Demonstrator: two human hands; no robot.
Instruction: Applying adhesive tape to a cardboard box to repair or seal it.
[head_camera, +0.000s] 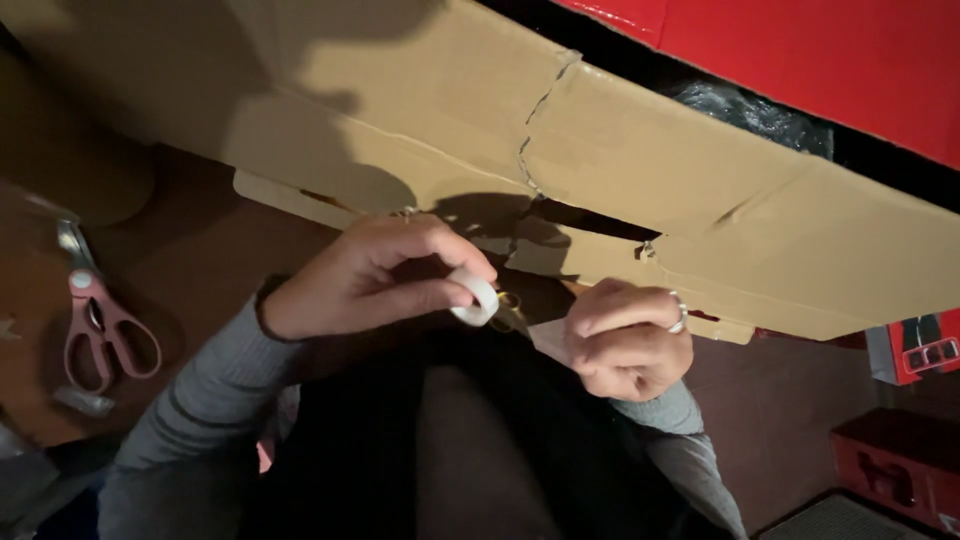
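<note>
Two hands work with tape under a torn cardboard sheet (640, 170).
The left hand (375, 275) pinches a small white tape roll (476, 297) at its fingertips; the right hand (630, 340), just beside, is curled around the pulled tape end (548, 338).

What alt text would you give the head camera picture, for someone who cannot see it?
A person's left hand holds a small white tape roll while the right hand pinches the pulled-out tape end, in front of a large torn cardboard sheet. Pink-handled scissors lie to the left on a brown surface.
</note>
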